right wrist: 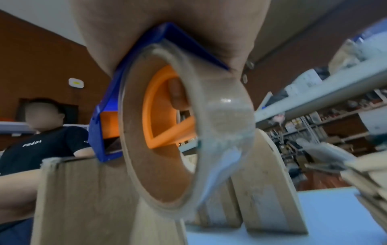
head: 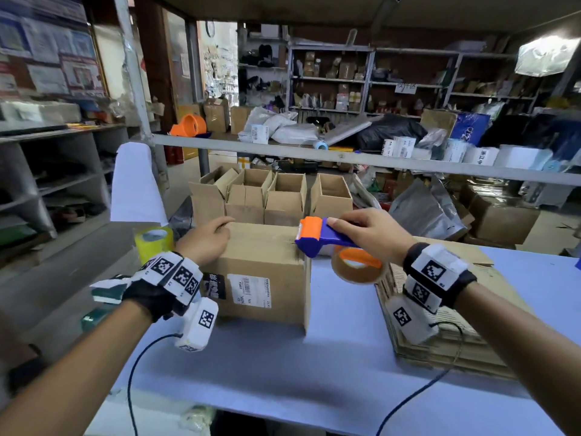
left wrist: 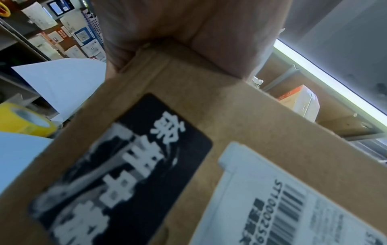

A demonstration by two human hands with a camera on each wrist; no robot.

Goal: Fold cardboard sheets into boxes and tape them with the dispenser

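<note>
A folded cardboard box (head: pixel 264 272) with a black sticker and a white barcode label (left wrist: pixel 293 207) stands on the pale blue table (head: pixel 314 357). My left hand (head: pixel 207 239) rests on the box's top left corner (left wrist: pixel 159 54), fingers lying over the top. My right hand (head: pixel 367 229) grips the blue and orange tape dispenser (head: pixel 320 236) by its handle. The dispenser's front end sits at the box's top right edge, and its brown tape roll (right wrist: pixel 188 132) hangs just past the box's right side. Whether tape is stuck to the box does not show.
A stack of flat cardboard sheets (head: pixel 446 325) lies on the table at the right. Several open folded boxes (head: pixel 273 196) stand in a row behind. A yellow tape roll (head: pixel 154 242) sits left of the box. Shelves and parcels fill the background.
</note>
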